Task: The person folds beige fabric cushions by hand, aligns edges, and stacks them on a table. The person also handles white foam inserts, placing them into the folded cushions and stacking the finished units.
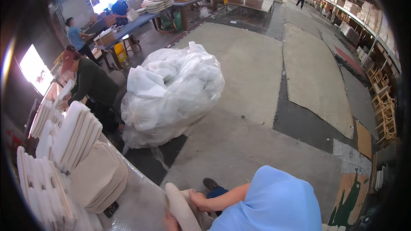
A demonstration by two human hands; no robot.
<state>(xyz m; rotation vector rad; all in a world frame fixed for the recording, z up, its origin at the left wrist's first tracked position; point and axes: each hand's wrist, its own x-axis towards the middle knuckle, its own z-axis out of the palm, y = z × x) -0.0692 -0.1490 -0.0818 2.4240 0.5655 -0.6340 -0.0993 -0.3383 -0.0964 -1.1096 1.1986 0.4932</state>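
Note:
My right hand (199, 199) reaches left from a light blue sleeve and grips the upper side of a beige padded cushion (182, 209) at the bottom edge of the view. My left hand (171, 222) holds the same cushion from below and is only partly in view. The cushion stands on edge over a plastic-covered table (141, 201). A dark shoe (210, 183) shows on the floor just behind my right hand.
A stack of beige cushions (100, 177) and rows of white foam pads (72, 137) fill the table to the left. A big clear plastic bag of white foam (171, 90) sits on the floor. A person in a dark green top (92, 83) bends at the table. Wooden chairs (385, 113) line the right.

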